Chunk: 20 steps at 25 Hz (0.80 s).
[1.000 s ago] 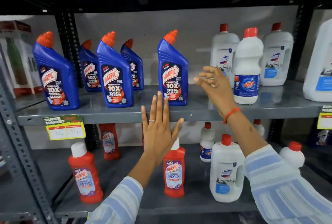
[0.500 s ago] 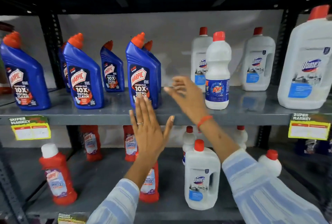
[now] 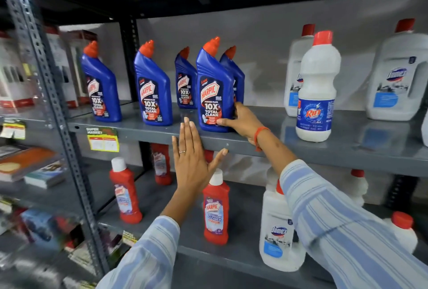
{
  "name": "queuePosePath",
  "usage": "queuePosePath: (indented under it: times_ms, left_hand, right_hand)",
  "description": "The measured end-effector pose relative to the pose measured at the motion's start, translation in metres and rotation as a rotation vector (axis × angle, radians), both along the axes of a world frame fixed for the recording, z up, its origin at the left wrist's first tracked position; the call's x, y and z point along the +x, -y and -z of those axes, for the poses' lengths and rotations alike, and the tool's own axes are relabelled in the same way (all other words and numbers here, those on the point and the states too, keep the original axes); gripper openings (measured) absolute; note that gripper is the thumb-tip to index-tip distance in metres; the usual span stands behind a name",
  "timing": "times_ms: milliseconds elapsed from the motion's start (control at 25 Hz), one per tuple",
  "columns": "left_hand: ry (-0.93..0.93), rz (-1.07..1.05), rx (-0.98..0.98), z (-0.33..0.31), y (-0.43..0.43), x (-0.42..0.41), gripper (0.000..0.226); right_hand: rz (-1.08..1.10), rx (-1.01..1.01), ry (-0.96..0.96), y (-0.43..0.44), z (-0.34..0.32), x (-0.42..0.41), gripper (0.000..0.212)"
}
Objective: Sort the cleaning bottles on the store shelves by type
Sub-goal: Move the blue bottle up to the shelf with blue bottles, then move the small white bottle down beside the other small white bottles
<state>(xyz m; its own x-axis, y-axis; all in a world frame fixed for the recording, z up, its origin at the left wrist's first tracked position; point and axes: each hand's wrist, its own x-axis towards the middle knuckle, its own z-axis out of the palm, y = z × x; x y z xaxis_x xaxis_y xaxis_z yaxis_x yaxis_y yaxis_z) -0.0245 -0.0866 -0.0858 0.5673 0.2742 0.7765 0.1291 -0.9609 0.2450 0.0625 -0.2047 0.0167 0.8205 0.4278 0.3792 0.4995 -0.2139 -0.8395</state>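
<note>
Several blue Harpic bottles stand on the upper grey shelf [image 3: 347,140]. My right hand [image 3: 243,121] grips the lower right side of the front blue Harpic bottle [image 3: 214,89], which stands upright near the shelf's front edge. My left hand [image 3: 192,163] is flat and open, fingers up, in front of the shelf edge just left of that bottle, holding nothing. A white Rin bottle [image 3: 316,89] and white Domex bottles [image 3: 398,80] stand to the right. Red Harpic bottles [image 3: 215,210] and a white Domex bottle [image 3: 275,237] sit on the lower shelf.
A perforated metal upright [image 3: 53,94] divides this bay from the left one, which holds boxes [image 3: 16,73] and books [image 3: 27,163]. Yellow price tags [image 3: 103,140] hang on the shelf edge. Bare shelf lies between the Harpic group and the Rin bottle.
My right hand has closed on the front blue Harpic bottle. The view has swung left and moved closer. My left hand stays raised and open by the shelf edge.
</note>
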Motion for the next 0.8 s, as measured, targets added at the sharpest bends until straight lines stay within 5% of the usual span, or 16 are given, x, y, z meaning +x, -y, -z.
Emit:
queuePosePath:
  times_ms: [360, 480, 560, 680, 800]
  left_hand:
    - [0.036, 0.049, 0.065, -0.011, 0.018, 0.001, 0.095]
    - [0.079, 0.144, 0.111, -0.028, 0.048, 0.007, 0.090]
    - [0.099, 0.191, 0.158, -0.036, 0.074, 0.015, 0.084]
    - [0.098, 0.258, 0.228, -0.036, 0.113, 0.027, 0.067]
    - [0.102, 0.271, 0.223, -0.024, 0.134, 0.034, 0.057]
  right_hand:
    - [0.049, 0.052, 0.111, 0.021, -0.012, -0.033, 0.058]
    - [0.429, 0.291, 0.547, 0.067, -0.023, -0.073, 0.041]
    - [0.760, 0.338, 0.735, 0.103, -0.022, -0.077, 0.053]
    - [0.871, 0.136, 0.377, 0.147, -0.010, -0.052, 0.085]
    - [0.685, 0.134, 0.155, 0.162, 0.001, -0.042, 0.064]
